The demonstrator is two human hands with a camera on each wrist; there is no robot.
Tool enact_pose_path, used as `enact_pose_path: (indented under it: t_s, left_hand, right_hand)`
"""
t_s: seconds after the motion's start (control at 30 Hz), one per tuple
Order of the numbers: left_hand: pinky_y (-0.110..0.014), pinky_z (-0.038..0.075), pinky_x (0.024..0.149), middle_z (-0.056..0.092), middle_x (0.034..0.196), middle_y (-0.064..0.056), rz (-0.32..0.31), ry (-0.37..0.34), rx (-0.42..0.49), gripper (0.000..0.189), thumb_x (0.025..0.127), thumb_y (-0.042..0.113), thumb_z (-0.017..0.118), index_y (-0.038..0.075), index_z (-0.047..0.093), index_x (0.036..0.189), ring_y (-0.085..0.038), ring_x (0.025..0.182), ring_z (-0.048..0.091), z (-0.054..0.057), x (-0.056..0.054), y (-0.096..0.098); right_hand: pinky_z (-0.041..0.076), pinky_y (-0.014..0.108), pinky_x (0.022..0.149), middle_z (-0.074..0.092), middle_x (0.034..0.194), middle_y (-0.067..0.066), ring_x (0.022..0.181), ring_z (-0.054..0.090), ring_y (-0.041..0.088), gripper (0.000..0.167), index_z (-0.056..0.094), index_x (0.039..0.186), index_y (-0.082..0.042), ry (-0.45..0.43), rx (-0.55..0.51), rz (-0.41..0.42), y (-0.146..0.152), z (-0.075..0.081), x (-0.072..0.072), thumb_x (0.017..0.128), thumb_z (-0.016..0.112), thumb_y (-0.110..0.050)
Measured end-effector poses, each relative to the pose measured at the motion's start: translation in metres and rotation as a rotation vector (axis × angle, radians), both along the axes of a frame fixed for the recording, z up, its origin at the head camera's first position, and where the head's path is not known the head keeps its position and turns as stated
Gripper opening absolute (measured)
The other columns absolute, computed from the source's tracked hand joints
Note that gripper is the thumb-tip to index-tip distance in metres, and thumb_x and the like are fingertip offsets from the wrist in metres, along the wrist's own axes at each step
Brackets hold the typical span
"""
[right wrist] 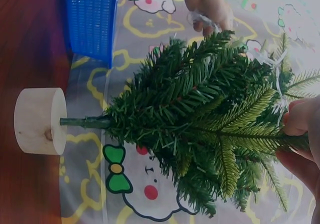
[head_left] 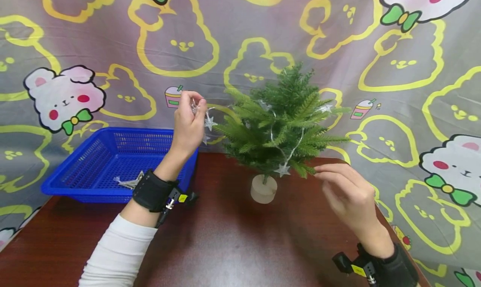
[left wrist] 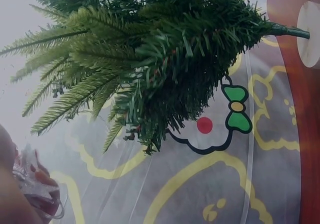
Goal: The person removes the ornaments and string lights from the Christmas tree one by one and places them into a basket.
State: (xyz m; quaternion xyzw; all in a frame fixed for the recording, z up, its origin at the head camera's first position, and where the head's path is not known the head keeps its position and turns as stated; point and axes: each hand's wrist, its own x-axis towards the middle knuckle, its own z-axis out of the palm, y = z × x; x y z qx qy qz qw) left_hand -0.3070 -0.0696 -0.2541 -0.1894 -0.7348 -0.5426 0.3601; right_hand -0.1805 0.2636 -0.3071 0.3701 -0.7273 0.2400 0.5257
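A small artificial Christmas tree (head_left: 268,130) stands upright on a round wooden base (head_left: 263,191). Left of it, my left hand (head_left: 189,122) is raised and holds a bunched part of a clear string of star lights (head_left: 209,123). From there the string runs across to the tree, where a silvery star (head_left: 282,169) hangs at the lower front. My right hand (head_left: 349,191) pinches the tip of a lower right branch (right wrist: 270,141) between thumb and finger, as the right wrist view shows. In the left wrist view, part of the bunched string (left wrist: 40,184) shows beside the fingers.
A blue plastic basket (head_left: 79,191) stands at the table's back left, with a silvery star ornament (head_left: 132,182) inside. Behind the brown table (head_left: 225,245) hangs a patterned cloth (head_left: 248,24).
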Motion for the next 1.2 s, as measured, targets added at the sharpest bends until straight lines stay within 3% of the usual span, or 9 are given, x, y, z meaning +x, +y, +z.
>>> enact_pose_path:
  t_s: [0.13, 0.37, 0.53, 0.67, 0.9, 0.97, 1.2]
  left_hand:
    - [-0.017, 0.044, 0.064, 0.066, 0.077, -0.019, -0.018, -0.013, -0.035, 0.023, 0.104, 0.012, 0.045, -0.005, 0.059, 0.109, -0.013, 0.069, 0.06, 0.0, 0.0, -0.002]
    - [-0.02, 0.04, 0.059, 0.063, 0.077, -0.013, 0.015, -0.006, -0.093, 0.022, 0.103, 0.013, 0.048, -0.001, 0.064, 0.107, -0.007, 0.062, 0.052, -0.002, -0.001, -0.004]
    - [-0.016, 0.039, 0.052, 0.07, 0.078, -0.014, -0.005, 0.007, -0.101, 0.022, 0.102, 0.016, 0.052, 0.001, 0.068, 0.103, -0.002, 0.061, 0.056, -0.002, -0.001, -0.004]
    - [-0.018, 0.033, 0.045, 0.067, 0.072, -0.011, -0.073, -0.015, -0.05, 0.022, 0.101, 0.016, 0.055, 0.0, 0.07, 0.102, -0.002, 0.053, 0.051, -0.002, -0.002, -0.005]
    - [-0.018, 0.038, 0.047, 0.059, 0.067, 0.002, -0.293, -0.161, 0.135, 0.025, 0.1, 0.019, 0.059, -0.003, 0.071, 0.101, -0.006, 0.057, 0.051, 0.001, 0.0, -0.008]
    - [-0.018, 0.039, 0.047, 0.057, 0.066, 0.007, -0.315, -0.192, 0.146, 0.024, 0.099, 0.021, 0.061, -0.001, 0.071, 0.099, -0.005, 0.056, 0.049, 0.001, 0.002, -0.01]
    - [-0.019, 0.047, 0.054, 0.063, 0.071, 0.007, -0.332, -0.285, 0.154, 0.022, 0.092, 0.022, 0.071, 0.002, 0.073, 0.102, -0.007, 0.061, 0.058, 0.001, 0.005, -0.012]
  right_hand:
    - [0.044, 0.011, 0.096, 0.073, 0.088, 0.017, 0.085, 0.066, 0.022, 0.024, 0.074, 0.083, 0.003, 0.0, -0.006, -0.022, 0.003, -0.001, -0.002, 0.092, 0.055, -0.01]
    - [0.042, 0.008, 0.095, 0.073, 0.088, 0.017, 0.083, 0.065, 0.025, 0.025, 0.073, 0.084, 0.003, -0.011, -0.018, -0.05, 0.006, -0.001, -0.005, 0.093, 0.055, -0.011]
    - [0.042, 0.008, 0.094, 0.073, 0.088, 0.016, 0.082, 0.065, 0.025, 0.023, 0.073, 0.084, 0.003, -0.019, -0.023, -0.075, 0.012, -0.003, -0.009, 0.09, 0.055, -0.009]
    - [0.041, 0.008, 0.094, 0.073, 0.088, 0.016, 0.081, 0.064, 0.026, 0.02, 0.073, 0.085, 0.004, -0.026, -0.028, -0.096, 0.017, -0.005, -0.012, 0.087, 0.057, -0.006]
    - [0.04, 0.007, 0.097, 0.073, 0.09, 0.019, 0.081, 0.063, 0.03, 0.02, 0.073, 0.087, 0.005, -0.051, -0.036, -0.119, 0.025, -0.007, -0.016, 0.085, 0.056, -0.006]
    - [0.039, 0.006, 0.097, 0.073, 0.091, 0.019, 0.081, 0.062, 0.03, 0.02, 0.073, 0.087, 0.005, -0.057, -0.031, -0.128, 0.026, -0.007, -0.017, 0.086, 0.056, -0.006]
    - [0.039, 0.006, 0.098, 0.073, 0.092, 0.019, 0.083, 0.063, 0.03, 0.019, 0.072, 0.087, 0.005, -0.072, -0.024, -0.142, 0.028, -0.007, -0.018, 0.086, 0.056, -0.005]
